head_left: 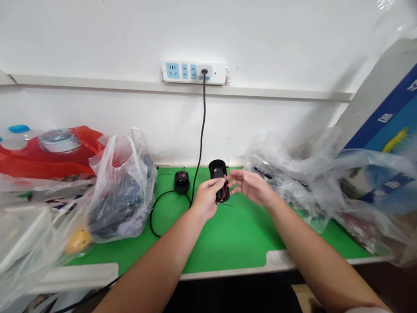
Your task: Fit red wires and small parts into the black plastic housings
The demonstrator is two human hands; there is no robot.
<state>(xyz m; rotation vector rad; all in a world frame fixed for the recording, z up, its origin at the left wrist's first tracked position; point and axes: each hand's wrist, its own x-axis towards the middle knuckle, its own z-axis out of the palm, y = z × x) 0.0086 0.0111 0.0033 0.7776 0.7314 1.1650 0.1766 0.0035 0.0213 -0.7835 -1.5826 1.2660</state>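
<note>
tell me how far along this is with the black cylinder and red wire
Done: the black cord is plugged into the white wall power strip. In hand: the left hand grips the black flared plastic cylinder with a thin red wire, the right hand open beside it. Left: the small round black unit sits apart on the green mat.

Bright, even light fills the scene, and a soft shadow falls on the white wall (267, 40) at right. Plastic bags (296, 178) glint, the edges bow with wide-angle distortion, yet the left hand (207, 197) and right hand (251, 187) look sharp.
</note>
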